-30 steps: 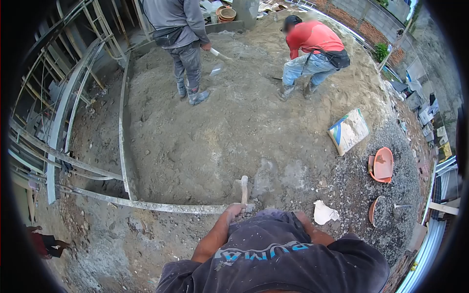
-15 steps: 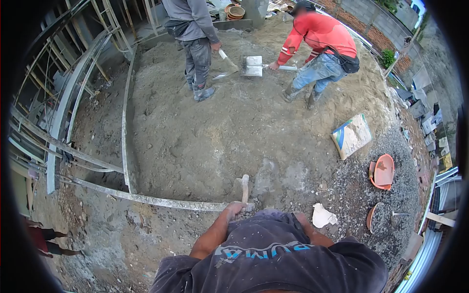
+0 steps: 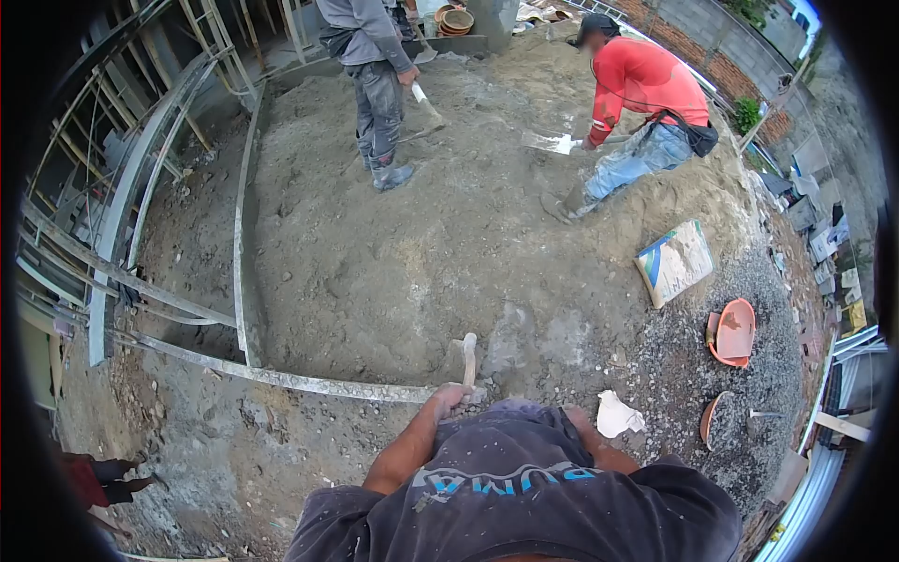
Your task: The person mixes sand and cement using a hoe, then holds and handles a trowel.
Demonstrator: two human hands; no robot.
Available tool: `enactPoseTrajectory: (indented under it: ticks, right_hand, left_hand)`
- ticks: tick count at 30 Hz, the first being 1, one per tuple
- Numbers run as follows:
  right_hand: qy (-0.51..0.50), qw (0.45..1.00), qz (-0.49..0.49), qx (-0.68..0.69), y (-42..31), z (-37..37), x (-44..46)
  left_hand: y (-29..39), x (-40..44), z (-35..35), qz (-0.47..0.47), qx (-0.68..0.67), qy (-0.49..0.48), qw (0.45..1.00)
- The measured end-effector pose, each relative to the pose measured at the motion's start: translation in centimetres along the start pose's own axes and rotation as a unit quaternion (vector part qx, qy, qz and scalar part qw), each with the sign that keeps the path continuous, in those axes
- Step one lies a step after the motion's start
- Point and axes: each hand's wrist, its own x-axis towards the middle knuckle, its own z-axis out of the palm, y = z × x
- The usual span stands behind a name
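Observation:
My left hand [image 3: 452, 397] is closed round something at the lower middle, beside the light wooden handle [image 3: 469, 360] that stands up from it against the grey ground [image 3: 375, 281]. The tool's lower end is hidden. My right arm runs down in front of my body at the right, and its hand is out of sight behind the dark shirt. A torn piece of pale paper [image 3: 619, 415] lies on the ground just right of my body.
A bent-over co-worker in red [image 3: 646, 84] holds a shovel [image 3: 552, 142]. Another in grey [image 3: 370, 84] holds a long-handled tool. A cement sack [image 3: 674, 262], an orange tub [image 3: 732, 332] and gravel lie right. A metal-edged form board [image 3: 309, 382] runs left.
The co-worker in red has moved right and drawn the shovel down and back. The co-worker in grey has shifted the tool slightly. My left hand and the handle look still.

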Motion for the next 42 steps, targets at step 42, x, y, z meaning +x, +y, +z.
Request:
enactPoseTrajectory:
  ticks: [42]
  right_hand:
    - [0.021,0.997,0.060,0.037,-3.7,-2.5,-0.5]
  left_hand:
    - [-0.1,-0.4,-0.2,0.006,-0.005,-0.009,1.000]
